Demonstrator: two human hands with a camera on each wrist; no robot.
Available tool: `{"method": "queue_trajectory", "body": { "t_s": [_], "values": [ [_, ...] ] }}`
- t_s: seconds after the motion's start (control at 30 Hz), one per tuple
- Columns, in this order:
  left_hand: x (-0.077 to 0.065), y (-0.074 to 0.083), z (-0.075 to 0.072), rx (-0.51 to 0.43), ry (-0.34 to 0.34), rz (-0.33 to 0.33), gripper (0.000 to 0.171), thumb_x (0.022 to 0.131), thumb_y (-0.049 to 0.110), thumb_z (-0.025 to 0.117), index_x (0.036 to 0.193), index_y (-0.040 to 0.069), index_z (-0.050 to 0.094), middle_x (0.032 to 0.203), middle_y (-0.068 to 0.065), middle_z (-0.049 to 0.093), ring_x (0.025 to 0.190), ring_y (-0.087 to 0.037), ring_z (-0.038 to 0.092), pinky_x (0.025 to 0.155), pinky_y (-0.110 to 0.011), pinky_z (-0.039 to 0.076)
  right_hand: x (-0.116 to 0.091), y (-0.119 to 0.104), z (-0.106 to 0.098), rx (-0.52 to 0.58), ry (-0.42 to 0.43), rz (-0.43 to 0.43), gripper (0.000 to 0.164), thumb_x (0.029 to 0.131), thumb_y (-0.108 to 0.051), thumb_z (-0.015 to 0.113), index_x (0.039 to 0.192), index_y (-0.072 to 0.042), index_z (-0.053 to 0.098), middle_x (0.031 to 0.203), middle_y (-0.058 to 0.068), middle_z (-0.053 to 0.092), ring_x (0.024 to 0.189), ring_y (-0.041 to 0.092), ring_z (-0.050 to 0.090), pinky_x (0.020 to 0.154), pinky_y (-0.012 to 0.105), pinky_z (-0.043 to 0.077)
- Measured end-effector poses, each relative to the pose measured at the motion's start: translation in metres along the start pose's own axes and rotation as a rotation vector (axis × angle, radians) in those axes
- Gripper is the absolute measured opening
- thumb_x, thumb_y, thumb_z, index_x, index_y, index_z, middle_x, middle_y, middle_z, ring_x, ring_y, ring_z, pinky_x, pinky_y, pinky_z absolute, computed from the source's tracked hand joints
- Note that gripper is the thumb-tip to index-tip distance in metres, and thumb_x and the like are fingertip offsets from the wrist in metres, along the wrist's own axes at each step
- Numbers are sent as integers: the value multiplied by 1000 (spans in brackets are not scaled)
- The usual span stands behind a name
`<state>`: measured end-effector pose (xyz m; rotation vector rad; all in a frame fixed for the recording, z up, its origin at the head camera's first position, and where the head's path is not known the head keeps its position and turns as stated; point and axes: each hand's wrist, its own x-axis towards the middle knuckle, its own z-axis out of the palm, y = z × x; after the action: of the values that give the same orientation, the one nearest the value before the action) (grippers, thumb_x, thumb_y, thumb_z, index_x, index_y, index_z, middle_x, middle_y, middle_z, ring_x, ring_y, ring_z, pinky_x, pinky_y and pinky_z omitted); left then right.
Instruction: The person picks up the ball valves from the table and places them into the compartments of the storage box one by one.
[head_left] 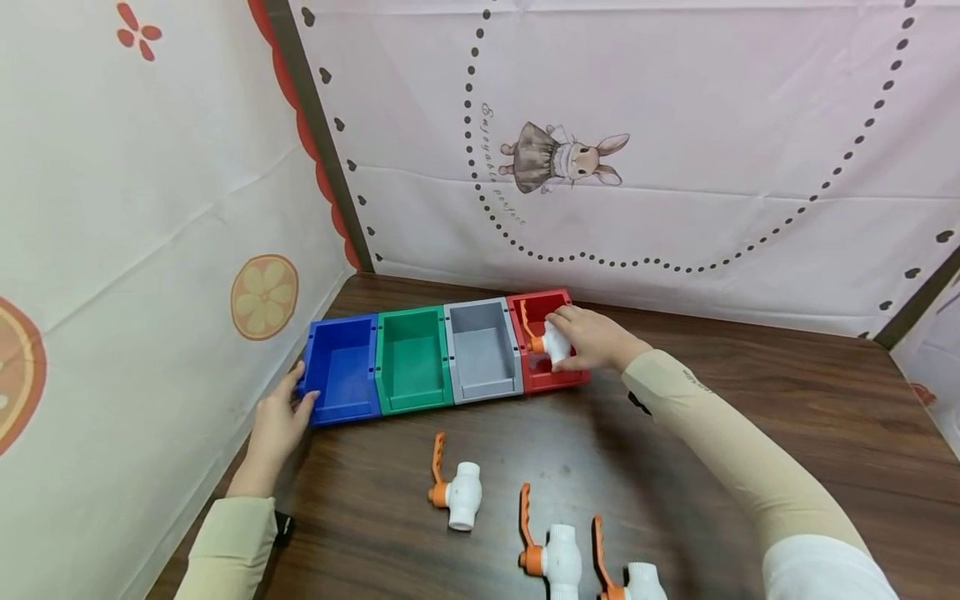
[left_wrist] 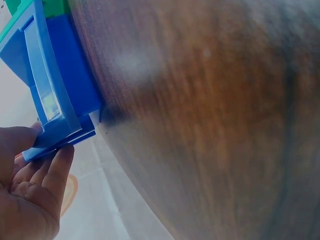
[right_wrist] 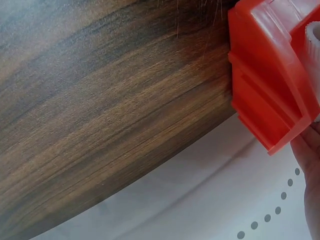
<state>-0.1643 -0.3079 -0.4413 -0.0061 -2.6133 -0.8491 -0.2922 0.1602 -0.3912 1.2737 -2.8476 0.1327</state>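
The right hand [head_left: 596,337] holds a white valve [head_left: 556,342] between thumb and fingers at the red bin [head_left: 552,382]; in the head view the valve lies within the bin's outline, its orange lever on the left and pointing towards the far side; whether the valve touches the bin's floor I cannot tell; the right wrist view shows only the ribbed white end beside the red rim and part of the hand at the edge of the picture. The left hand [head_left: 276,421] grips the outer left side of the blue bin [head_left: 343,375], thumb and fingers set narrowly about its edge. Between these 2 bins stand the green bin [head_left: 412,367] and the grey bin [head_left: 483,358]; all 4 join side by side in 1 row on the dark wood-grained table [head_left: 360,508]. Nearer the wearer lie 3 more white valves with orange levers: the first valve [head_left: 465,493] in front of the green and grey bins, the second valve [head_left: 562,560] further right and nearer, the third valve [head_left: 646,582] cut off by the bottom edge. A pale cloth [head_left: 712,150] printed with a rabbit [head_left: 551,158] hangs behind; beige sleeves [head_left: 738,458] cover both forearms.
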Motion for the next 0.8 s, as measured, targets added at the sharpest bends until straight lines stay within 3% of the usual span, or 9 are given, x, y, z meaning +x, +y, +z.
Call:
{"method": "queue_trajectory", "body": {
  "t_s": [0.33,0.8],
  "values": [
    [0,-1,0,-21,-12,-29,50,89,-2,61,135,-12,44,122,-40,51,103,-51,58,82,-55,51,4,-2,-3,-36,-36,-6,77,74,-39,78,130,5,50,125,18,55,110,30,54,101,43,47],
    [2,-1,-1,-47,-13,-34,50,88,-2,61,134,-12,44,121,-41,52,98,-52,60,81,-56,52,13,-4,1,66,-110,54,75,75,-33,77,133,4,48,125,16,52,109,27,51,98,41,50]
  ]
}}
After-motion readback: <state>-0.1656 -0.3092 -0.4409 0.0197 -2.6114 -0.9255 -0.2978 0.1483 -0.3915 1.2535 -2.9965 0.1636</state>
